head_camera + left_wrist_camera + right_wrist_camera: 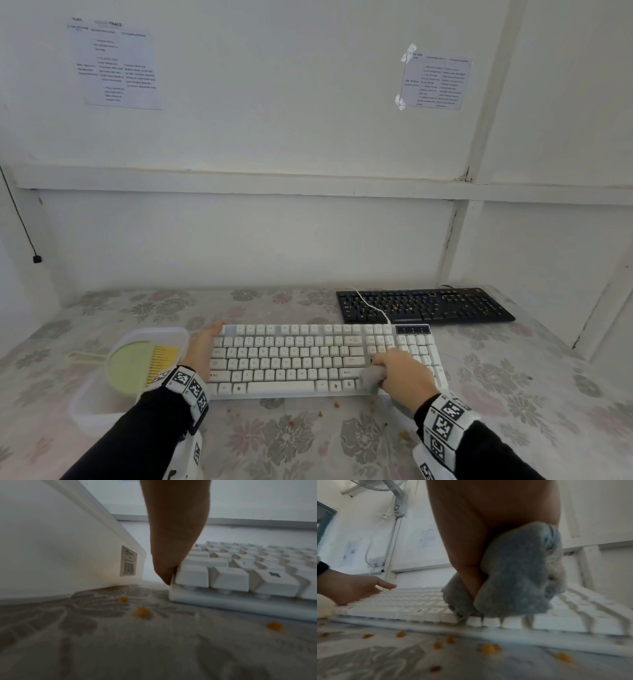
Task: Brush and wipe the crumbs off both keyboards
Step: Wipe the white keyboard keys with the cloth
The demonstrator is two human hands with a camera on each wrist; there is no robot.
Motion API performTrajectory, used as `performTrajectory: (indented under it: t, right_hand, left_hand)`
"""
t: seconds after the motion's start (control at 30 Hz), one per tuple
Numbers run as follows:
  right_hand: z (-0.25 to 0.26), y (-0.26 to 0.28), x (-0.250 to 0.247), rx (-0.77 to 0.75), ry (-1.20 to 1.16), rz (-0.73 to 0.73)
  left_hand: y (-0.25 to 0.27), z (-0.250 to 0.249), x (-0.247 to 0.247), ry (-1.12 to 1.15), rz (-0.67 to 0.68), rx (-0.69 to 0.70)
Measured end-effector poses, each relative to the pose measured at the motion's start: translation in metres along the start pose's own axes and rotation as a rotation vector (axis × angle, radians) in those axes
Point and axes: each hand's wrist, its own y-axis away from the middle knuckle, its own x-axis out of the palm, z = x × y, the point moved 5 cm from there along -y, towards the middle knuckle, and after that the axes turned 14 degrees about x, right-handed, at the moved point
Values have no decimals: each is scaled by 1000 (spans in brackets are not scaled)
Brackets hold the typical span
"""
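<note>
A white keyboard (308,359) lies across the middle of the table. My left hand (202,346) rests flat against its left end with fingers straight, seen from the side as the left hand (351,586). My right hand (400,373) grips a bunched grey cloth (371,378) and presses it on the keys at the keyboard's lower right; the grey cloth (517,574) fills the right wrist view. A black keyboard (424,305) with orange crumbs (395,307) on its keys lies at the back right. Orange crumbs (488,648) dot the tablecloth in front of the white keyboard (402,605).
A translucent plastic box (102,407) stands left of the white keyboard and holds a green dustpan (128,368) and a yellow-bristled brush (161,359). The white cable (371,305) crosses the black keyboard. A wall stands right behind the table. The box (60,547) sits close by my left hand (175,534).
</note>
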Motion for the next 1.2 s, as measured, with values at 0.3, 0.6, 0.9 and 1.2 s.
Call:
performTrajectory:
  t: [0.3, 0.6, 0.9, 1.2]
  right_hand:
    - [-69, 4, -18, 353, -123, -54]
    - [-47, -33, -53, 305, -275, -244]
    - [-46, -19, -20, 390, -256, -57]
    - [-44, -8, -37, 421, -154, -22]
  left_hand:
    - [-4, 4, 0, -11, 19, 34]
    - [-13, 11, -5, 31, 78, -36]
    - [-16, 12, -6, 45, 82, -21]
    - [-22, 16, -3, 41, 78, -20]
